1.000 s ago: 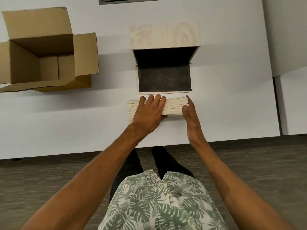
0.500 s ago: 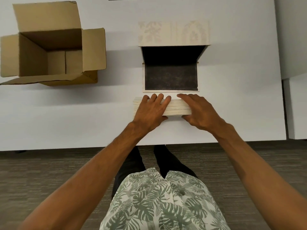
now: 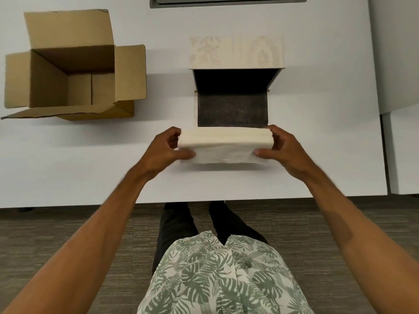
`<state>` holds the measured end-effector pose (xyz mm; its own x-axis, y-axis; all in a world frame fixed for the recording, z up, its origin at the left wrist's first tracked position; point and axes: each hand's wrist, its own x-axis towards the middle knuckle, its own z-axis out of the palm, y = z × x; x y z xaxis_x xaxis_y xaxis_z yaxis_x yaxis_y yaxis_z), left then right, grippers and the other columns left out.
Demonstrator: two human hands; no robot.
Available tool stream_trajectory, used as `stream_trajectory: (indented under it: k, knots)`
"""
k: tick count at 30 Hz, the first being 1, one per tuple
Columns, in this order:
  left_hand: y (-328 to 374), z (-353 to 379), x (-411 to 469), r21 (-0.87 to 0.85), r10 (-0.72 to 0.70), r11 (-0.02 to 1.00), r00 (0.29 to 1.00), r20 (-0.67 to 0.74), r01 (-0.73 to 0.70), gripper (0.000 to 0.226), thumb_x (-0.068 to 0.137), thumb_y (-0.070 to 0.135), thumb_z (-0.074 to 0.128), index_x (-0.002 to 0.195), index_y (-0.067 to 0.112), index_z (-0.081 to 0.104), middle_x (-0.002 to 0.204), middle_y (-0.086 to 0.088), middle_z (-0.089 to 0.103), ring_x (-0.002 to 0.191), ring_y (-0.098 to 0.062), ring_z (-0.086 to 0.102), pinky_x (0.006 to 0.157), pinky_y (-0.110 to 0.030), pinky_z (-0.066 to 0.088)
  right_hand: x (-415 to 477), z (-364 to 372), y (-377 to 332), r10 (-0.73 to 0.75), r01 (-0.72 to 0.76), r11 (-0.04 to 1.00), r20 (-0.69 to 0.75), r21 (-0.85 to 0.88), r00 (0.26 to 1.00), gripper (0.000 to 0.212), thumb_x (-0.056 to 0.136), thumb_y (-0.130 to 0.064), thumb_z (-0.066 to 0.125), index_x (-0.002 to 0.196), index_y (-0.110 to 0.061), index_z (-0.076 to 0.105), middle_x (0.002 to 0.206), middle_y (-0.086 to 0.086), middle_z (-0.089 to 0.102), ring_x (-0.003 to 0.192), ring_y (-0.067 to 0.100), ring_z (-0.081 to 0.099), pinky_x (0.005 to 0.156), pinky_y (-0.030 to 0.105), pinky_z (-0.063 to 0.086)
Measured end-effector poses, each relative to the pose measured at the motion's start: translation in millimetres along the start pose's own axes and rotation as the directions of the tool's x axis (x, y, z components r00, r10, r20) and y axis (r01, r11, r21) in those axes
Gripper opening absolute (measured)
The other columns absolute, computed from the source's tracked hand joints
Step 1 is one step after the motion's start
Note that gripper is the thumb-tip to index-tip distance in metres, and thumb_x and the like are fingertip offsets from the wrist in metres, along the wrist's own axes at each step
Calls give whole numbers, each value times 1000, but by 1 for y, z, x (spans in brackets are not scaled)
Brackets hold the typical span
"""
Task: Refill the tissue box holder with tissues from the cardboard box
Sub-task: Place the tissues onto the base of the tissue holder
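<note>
A cream stack of tissues point(image 3: 223, 146) hangs just above the white table, casting a shadow below it. My left hand point(image 3: 166, 149) grips its left end and my right hand point(image 3: 282, 147) grips its right end, thumbs on the near face. Right behind the stack lies the tissue box holder point(image 3: 235, 53), pale with a faint leaf pattern, its dark inside facing me and its dark-lined flap point(image 3: 232, 109) folded down flat toward me. The cardboard box point(image 3: 68, 73) stands open at the far left, and what I see of its inside holds nothing.
The white table point(image 3: 90, 159) ends at its near edge just below my hands, with carpet beneath. A second white surface point(image 3: 403, 155) adjoins on the right. A grey frame point(image 3: 226, 1) sits at the table's far edge.
Both hands shifted from resting on top of the tissue stack to gripping its two ends. The stack has risen off the table and tilted its top face toward me.
</note>
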<state>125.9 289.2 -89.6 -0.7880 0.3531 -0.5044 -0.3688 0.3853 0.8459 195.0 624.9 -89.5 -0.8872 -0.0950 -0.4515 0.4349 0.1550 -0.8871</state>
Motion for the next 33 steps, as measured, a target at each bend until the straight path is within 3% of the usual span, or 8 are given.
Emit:
stream_trajectory:
  k: [2, 4, 12, 16, 21, 26, 30, 33]
  knots:
    - [6, -2, 2, -191, -28, 981, 999, 16, 31, 52, 68, 24, 86, 116, 23, 64, 111, 8, 73, 103, -11, 69, 82, -24, 57, 0, -5, -6, 44, -37, 983, -34, 181, 998, 61, 77, -21, 81, 131, -13, 56, 123, 3, 67, 114, 19, 65, 90, 32, 58]
    - [13, 1, 8, -272, -49, 961, 999, 11, 50, 49, 74, 22, 83, 120, 18, 66, 115, 0, 72, 107, -18, 68, 87, -30, 57, 4, -7, -11, 84, -55, 963, -100, 264, 991, 56, 79, -23, 80, 130, -13, 59, 122, 2, 69, 113, 21, 67, 87, 31, 58]
    - [40, 14, 54, -393, -249, 900, 962, -107, 190, 34, 77, 25, 83, 106, 10, 72, 101, -2, 78, 97, -20, 73, 88, -36, 58, 40, -18, -27, 218, -119, 935, -274, 335, 937, 46, 85, -22, 77, 125, -5, 61, 111, 8, 73, 103, 24, 71, 93, 44, 58]
    - [52, 18, 77, -451, -319, 861, 941, -116, 236, 23, 76, 20, 84, 92, 11, 71, 88, 0, 78, 90, -20, 74, 80, -32, 61, 66, -24, -33, 262, -149, 928, -312, 343, 913, 39, 88, -21, 74, 122, -6, 65, 116, 10, 72, 110, 28, 68, 83, 36, 59]
    - [59, 22, 98, -437, -368, 862, 910, -192, 256, 18, 76, 19, 84, 82, 14, 68, 87, 0, 74, 79, -13, 72, 68, -26, 59, 96, -28, -31, 313, -218, 934, -356, 282, 880, 39, 87, -21, 75, 122, -5, 65, 118, 10, 70, 110, 28, 66, 89, 38, 57]
    - [61, 25, 109, -400, -365, 882, 897, -251, 247, 18, 77, 16, 84, 73, 15, 66, 71, 7, 71, 55, -2, 70, 51, -16, 54, 112, -28, -30, 320, -238, 942, -414, 237, 852, 37, 85, -22, 77, 117, -7, 67, 113, 8, 71, 105, 25, 67, 83, 32, 56]
    - [59, 24, 116, -354, -366, 898, 889, -274, 261, 17, 76, 20, 84, 78, 14, 69, 83, 1, 72, 74, -11, 71, 60, -19, 57, 117, -27, -29, 305, -249, 951, -435, 183, 847, 33, 85, -24, 77, 113, -8, 69, 112, 9, 72, 99, 22, 68, 76, 28, 54]
    - [58, 26, 118, -218, -343, 934, 880, -330, 282, 18, 77, 27, 83, 82, 17, 69, 86, 3, 71, 84, -16, 69, 77, -26, 57, 116, -25, -29, 302, -268, 953, -444, 139, 844, 31, 86, -25, 75, 111, -6, 69, 113, 11, 72, 102, 25, 68, 88, 38, 57]
